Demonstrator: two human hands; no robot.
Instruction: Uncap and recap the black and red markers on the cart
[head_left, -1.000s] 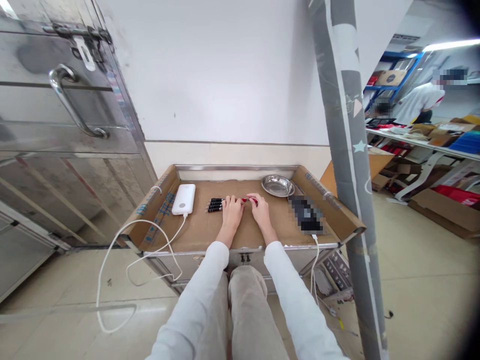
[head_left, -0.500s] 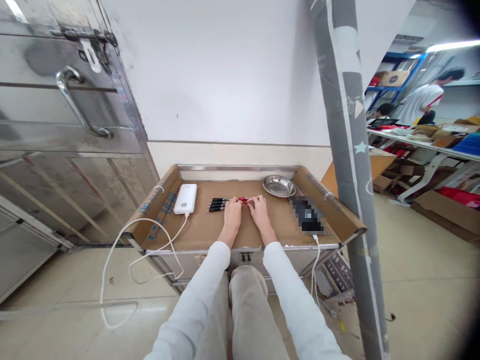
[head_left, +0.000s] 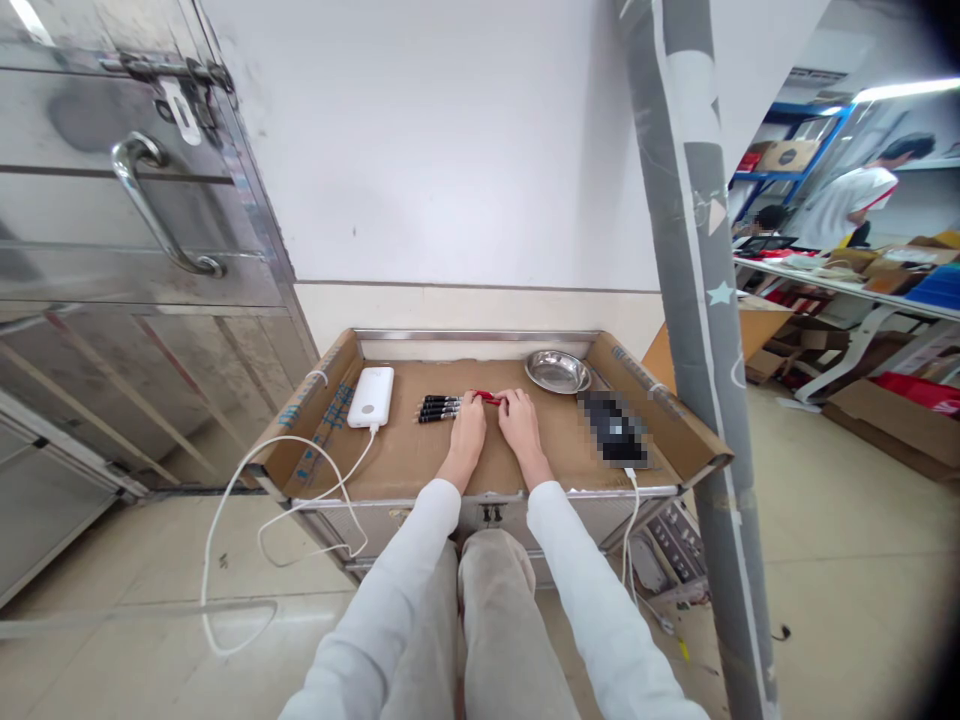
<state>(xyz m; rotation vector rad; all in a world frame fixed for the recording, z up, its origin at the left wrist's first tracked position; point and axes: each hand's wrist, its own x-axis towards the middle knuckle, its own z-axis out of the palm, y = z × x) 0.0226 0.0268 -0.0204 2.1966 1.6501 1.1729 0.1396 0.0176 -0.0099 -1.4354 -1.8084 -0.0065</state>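
Note:
A slim red pen [head_left: 489, 397] lies crosswise between my hands above the cardboard-covered top. The fingers of my left hand [head_left: 468, 430] are closed on its left end. With a pinch, my right hand [head_left: 519, 422] grips the other end. Just left of my left hand, several black pens [head_left: 436, 408] with pale tips rest side by side in a row. My left hand covers their right ends. Fingertips hide both ends of the red pen.
At the left sits a white power bank [head_left: 371, 397] with a looping white cable [head_left: 225, 510]. A round metal dish [head_left: 557, 371] stands at the back right, near a blurred dark phone [head_left: 615, 428] on a cable. A wrapped grey pole [head_left: 697, 300] rises beside the cabinet's right edge.
My hands have shifted slightly, and more of the red pen shows between them. The row of black pens stays in place.

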